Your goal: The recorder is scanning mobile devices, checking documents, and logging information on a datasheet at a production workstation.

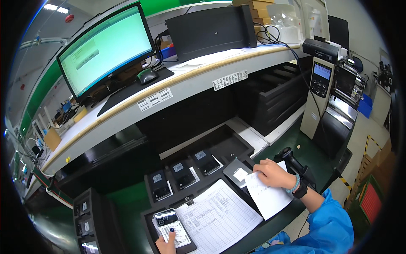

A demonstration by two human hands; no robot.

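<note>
1. Phone [176, 228]: dark rectangular body with rounded corners. Round lenses sit at the far end of the upward face.
2. Label [182, 238]: white with dark print, covering much of that face below the lenses.
3. Left hand [165, 245]: closed on the phone at its near left side. The thumb lies on the label; the fingers beneath are hidden.
4. Phone position: within the left grip, far end projecting beyond the thumb, just left of the chart [222, 216]. Contact with the surface below cannot be told.
5. Right hand [272, 174]: fingers closed on the upper part of a sheet [270, 202], white with handwriting. A grey device [230, 172] lies just left of these fingers.
6. Tray [148, 190]: black, holding three dark units in a row beyond the phone. A scanner [292, 158] stands just beyond the right hand.
</note>
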